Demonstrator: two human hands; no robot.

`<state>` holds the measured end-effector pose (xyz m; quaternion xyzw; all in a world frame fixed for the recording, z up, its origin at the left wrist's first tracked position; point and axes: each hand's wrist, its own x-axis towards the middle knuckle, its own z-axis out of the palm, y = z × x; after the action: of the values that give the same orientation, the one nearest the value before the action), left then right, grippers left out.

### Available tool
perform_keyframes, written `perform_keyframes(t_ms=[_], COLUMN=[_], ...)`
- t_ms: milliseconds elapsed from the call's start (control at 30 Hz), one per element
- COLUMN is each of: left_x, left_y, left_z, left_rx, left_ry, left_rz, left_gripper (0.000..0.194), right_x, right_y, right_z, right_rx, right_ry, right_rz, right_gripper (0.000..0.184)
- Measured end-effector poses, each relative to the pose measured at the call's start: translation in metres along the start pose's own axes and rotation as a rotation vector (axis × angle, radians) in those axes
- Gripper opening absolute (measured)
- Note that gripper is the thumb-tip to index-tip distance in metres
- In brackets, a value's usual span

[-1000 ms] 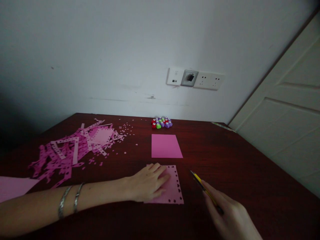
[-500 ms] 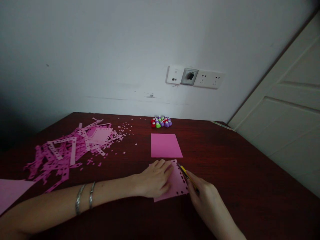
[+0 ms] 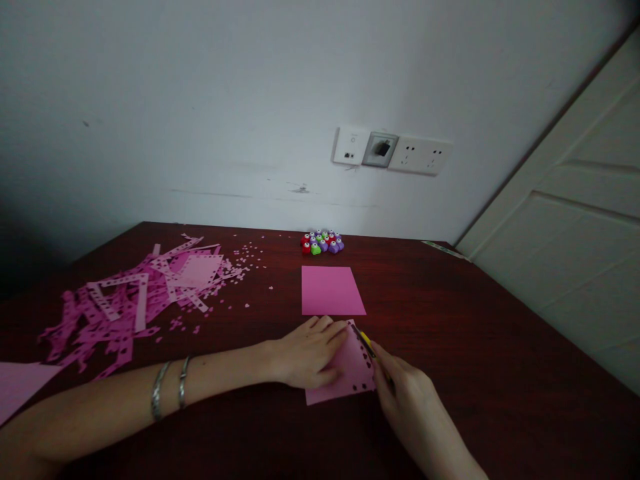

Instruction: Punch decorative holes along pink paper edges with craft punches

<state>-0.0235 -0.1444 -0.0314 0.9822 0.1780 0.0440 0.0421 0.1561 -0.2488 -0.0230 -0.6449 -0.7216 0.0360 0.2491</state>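
My left hand (image 3: 310, 353) lies flat on a light pink sheet of paper (image 3: 353, 368), its fingers stretched toward the sheet's far edge. Small dark punched shapes run along the right side and near corner of that sheet. In my right hand (image 3: 407, 390) is a yellow and black utility knife (image 3: 367, 341), gripped with its blade end at the sheet's far right corner. My fingers cover part of the handle. Just beyond the sheet lies a brighter pink square of paper (image 3: 333, 291), apart from both hands.
At the left sits a heap of punched pink paper strips (image 3: 143, 293) with tiny cut-outs (image 3: 240, 267) scattered beside it. Small coloured craft punches (image 3: 323, 242) cluster near the wall. Another pink sheet (image 3: 23, 387) is at the left edge. Wall sockets (image 3: 420, 155) are above the table (image 3: 480, 347).
My left hand has shifted slightly on the sheet, its fingers reaching nearer the far right corner. The knife stays at about the same corner. The view has moved a little.
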Motion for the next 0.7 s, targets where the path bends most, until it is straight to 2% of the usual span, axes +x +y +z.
perform_keyframes(t_ms=[267,467,700], left_x=[0.002,0.004,0.007], left_y=[-0.002,-0.003,-0.004], left_z=[-0.006,-0.009,-0.013], left_rx=[0.002,0.0,0.002], left_ry=[-0.048,-0.067,-0.062], left_rz=[0.022,0.035,0.062], left_gripper=[0.065,0.066,0.064], right_x=[-0.001,0.0,-0.003], right_y=[-0.003,-0.006,-0.01], right_z=[0.004,0.002,0.002], right_rx=[-0.041,-0.156,-0.325], right_ry=[0.037,-0.047,-0.083], right_rz=[0.007,0.016,0.013], right_gripper=[0.04,0.043,0.04])
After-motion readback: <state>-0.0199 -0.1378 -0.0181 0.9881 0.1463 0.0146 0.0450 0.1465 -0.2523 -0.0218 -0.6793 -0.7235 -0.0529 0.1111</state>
